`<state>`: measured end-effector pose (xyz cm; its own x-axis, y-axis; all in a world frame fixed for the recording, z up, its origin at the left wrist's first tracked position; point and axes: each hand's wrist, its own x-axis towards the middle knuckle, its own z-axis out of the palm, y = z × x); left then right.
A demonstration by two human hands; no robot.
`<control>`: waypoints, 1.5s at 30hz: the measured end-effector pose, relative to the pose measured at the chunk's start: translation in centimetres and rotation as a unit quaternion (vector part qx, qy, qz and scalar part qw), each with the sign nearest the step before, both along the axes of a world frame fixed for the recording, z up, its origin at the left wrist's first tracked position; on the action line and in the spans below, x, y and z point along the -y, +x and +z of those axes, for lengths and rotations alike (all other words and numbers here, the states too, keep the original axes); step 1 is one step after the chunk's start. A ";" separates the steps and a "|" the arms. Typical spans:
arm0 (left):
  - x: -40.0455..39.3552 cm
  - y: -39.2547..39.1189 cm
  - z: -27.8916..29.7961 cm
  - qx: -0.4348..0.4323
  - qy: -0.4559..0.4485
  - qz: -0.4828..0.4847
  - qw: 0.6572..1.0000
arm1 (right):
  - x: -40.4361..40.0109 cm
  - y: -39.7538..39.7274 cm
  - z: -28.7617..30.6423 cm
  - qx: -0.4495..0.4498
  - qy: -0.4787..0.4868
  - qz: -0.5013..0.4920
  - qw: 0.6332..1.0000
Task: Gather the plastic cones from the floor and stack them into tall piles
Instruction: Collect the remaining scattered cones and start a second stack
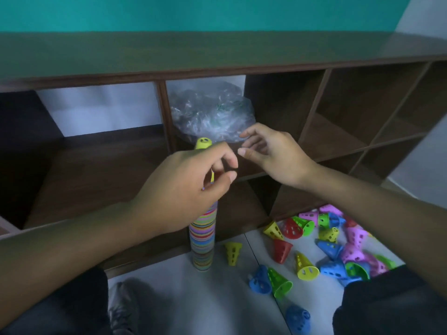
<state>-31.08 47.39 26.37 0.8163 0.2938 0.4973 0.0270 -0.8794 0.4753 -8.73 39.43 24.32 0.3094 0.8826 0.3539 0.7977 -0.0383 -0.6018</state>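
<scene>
Striped in many colours, a tall stack (202, 240) of nested cones stands upright on the floor (217, 301), right against the front edge of a dark wooden shelf (314, 131). Its top cone (203, 143) is yellow, and its tip pokes up above the left hand (188, 182). That hand is curled round the upper part of the stack, thumb and fingers closed on it, with a sliver of yellow showing between them. The right hand (273, 153) hovers just beside the stack's top, fingers loosely spread and slightly bent, holding nothing; its fingertips come close to the left hand's knuckles but I cannot tell whether they touch.

Loose cones (338, 243) lie scattered on the floor to the right of the stack, toward the shelf's right end: yellow, red, blue, green and pink ones, most tipped on their sides, some jumbled together in a heap. One yellow cone (233, 253) lies apart, near the foot of the stack. A blue one (298, 319) lies nearer the person, by the right knee.

Behind the stack's top, a crumpled clear plastic bag (212, 112) sits in one upper compartment of the shelf. A teal wall (193, 13) rises above the shelf top. The person's dark trousers (48, 308) fill the lower corners of the view, and a grey shoe (122, 308) rests on the floor between the knees.
</scene>
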 end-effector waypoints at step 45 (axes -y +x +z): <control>19.9 15.4 -43.0 -0.474 -0.016 0.069 0.878 | 32.4 19.0 -38.6 -0.064 -0.452 -0.334 0.824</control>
